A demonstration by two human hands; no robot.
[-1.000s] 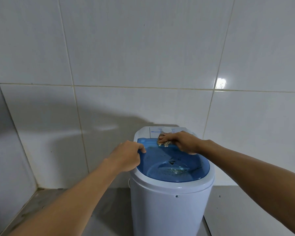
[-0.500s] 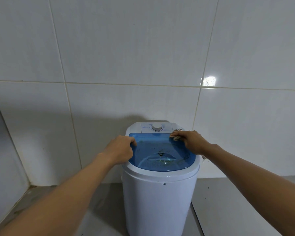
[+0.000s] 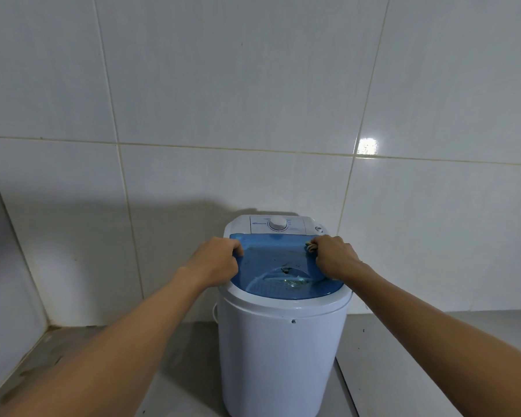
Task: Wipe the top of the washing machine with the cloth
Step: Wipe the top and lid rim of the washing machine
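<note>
A small white round washing machine [image 3: 280,350] stands on the floor against the tiled wall, with a translucent blue lid [image 3: 280,263] and a white control panel with a dial [image 3: 278,223] at the back. My left hand [image 3: 214,261] grips the lid's left edge. My right hand [image 3: 334,255] rests on the lid's far right corner, closed around a small beige cloth [image 3: 311,246]; only a bit of it shows past my fingers.
White tiled walls meet in a corner [image 3: 47,325] at the left. A grey floor [image 3: 178,371] surrounds the machine, with a tile seam [image 3: 348,386] to its right.
My right hand has slid with the cloth from the middle of the control panel to the lid's right rear corner, uncovering the dial. My left hand has kept its grip on the lid's left edge.
</note>
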